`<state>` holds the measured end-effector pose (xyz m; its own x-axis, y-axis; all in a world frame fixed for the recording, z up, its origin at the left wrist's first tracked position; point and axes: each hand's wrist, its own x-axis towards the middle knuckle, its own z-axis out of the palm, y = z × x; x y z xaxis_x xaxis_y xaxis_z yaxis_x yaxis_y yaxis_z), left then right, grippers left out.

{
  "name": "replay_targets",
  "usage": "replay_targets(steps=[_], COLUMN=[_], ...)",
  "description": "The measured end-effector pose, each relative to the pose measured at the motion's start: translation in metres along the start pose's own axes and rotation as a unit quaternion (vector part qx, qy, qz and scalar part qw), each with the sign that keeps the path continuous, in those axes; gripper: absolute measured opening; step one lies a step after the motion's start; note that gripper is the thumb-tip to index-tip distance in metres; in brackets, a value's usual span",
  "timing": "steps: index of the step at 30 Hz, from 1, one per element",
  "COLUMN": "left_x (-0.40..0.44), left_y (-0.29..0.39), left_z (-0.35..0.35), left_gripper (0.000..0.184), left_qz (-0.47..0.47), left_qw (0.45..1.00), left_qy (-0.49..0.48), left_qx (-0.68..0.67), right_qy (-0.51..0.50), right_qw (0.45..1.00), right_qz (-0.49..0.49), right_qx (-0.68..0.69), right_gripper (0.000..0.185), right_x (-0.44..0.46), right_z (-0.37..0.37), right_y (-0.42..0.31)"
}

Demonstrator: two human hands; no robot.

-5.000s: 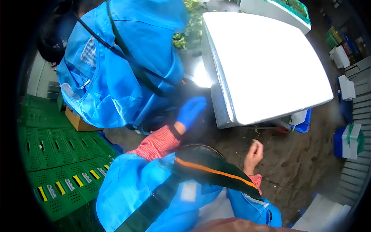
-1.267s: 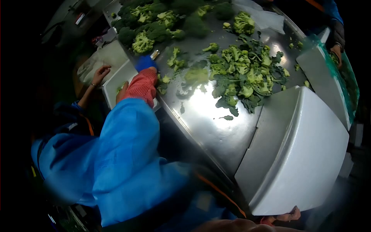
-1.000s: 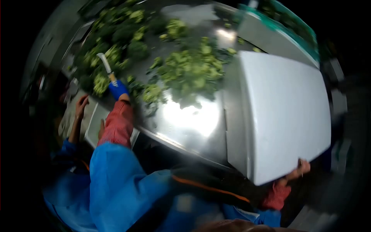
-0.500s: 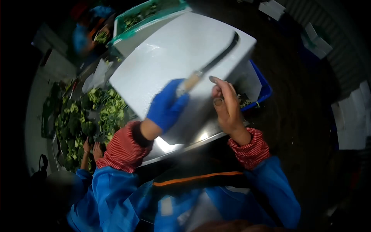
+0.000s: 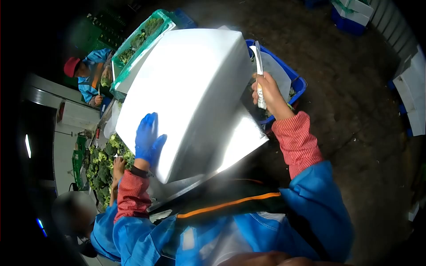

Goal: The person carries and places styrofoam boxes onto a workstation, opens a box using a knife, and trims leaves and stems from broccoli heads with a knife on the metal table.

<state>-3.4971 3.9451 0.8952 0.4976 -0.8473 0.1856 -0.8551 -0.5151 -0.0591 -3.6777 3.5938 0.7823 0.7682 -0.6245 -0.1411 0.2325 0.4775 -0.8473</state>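
My left hand (image 5: 147, 138), in a blue glove, lies with its fingers stretched out on the white foam box (image 5: 191, 75). The box sits tilted on the metal table (image 5: 171, 193), a broad smooth face turned up. Off the box's right side, my bare right hand (image 5: 270, 91) is closed around the handle of a curved knife (image 5: 258, 66), its pale blade pointing up and away from me. Under the knife stands a blue crate (image 5: 301, 86) with a white sheet (image 5: 277, 71) and bits of greens inside.
Broccoli (image 5: 104, 170) lies heaped on the left, with a co-worker's hand (image 5: 118, 167) at it. Behind my box stands another foam box (image 5: 144, 48), green-lined and holding broccoli. A second co-worker (image 5: 93, 73) stands at the far left. White boxes (image 5: 412, 93) line the right.
The knife has passed from my left hand to my right. My left hand has come down onto the foam box, and my right hand has moved out over the blue crate.
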Motion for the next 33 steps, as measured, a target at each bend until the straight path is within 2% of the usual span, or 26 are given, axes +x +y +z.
replay_targets(steps=[4, 10, 14, 20, 24, 25, 28, 30, 31, 33], left_x=[0.000, 0.001, 0.005, 0.002, -0.001, -0.007, -0.007, -0.010, -0.014, -0.027], left_y=[-0.002, -0.002, 0.002, 0.004, -0.001, 0.009, 0.000, -0.012, -0.018, -0.010], left_z=[0.012, 0.016, 0.011, 0.010, 0.016, 0.030, 0.013, 0.010, 0.011, 0.014], left_gripper=[0.072, 0.069, 0.068, 0.065, 0.065, 0.064, 0.062, 0.060, 0.059, 0.057], left_qz=[-0.003, 0.001, 0.002, -0.034, -0.046, -0.073, -0.032, 0.002, 0.017, -0.013], left_qw=[1.000, 0.999, 0.998, 0.995, 0.978, 0.850, 0.940, 0.956, 0.944, 0.864], left_qy=[0.009, 0.035, 0.043, 0.053, 0.101, 0.165, 0.204, 0.260, 0.303, 0.404], left_qx=[0.012, -0.014, -0.037, -0.072, -0.176, -0.494, -0.271, -0.133, -0.126, -0.300], right_qy=[-0.038, 0.008, -0.035, -0.073, -0.093, -0.107, -0.103, -0.107, -0.121, -0.146], right_qw=[0.999, 0.995, 0.981, 0.978, 0.974, 0.972, 0.967, 0.963, 0.960, 0.954], right_qz=[0.013, 0.054, 0.092, 0.124, 0.152, 0.160, 0.171, 0.174, 0.178, 0.187], right_qx=[0.004, -0.080, -0.165, -0.149, -0.137, -0.137, -0.157, -0.174, -0.178, -0.182], right_gripper=[0.023, 0.024, 0.025, 0.024, 0.022, 0.021, 0.020, 0.020, 0.020, 0.019], right_x=[0.045, 0.050, 0.069, 0.021, -0.014, -0.021, -0.044, -0.071, -0.087, -0.106], right_z=[-0.007, 0.002, 0.009, 0.021, 0.039, 0.045, 0.064, 0.079, 0.086, 0.094], right_y=[0.002, -0.009, -0.028, -0.025, -0.002, -0.004, 0.002, 0.012, 0.019, 0.035])
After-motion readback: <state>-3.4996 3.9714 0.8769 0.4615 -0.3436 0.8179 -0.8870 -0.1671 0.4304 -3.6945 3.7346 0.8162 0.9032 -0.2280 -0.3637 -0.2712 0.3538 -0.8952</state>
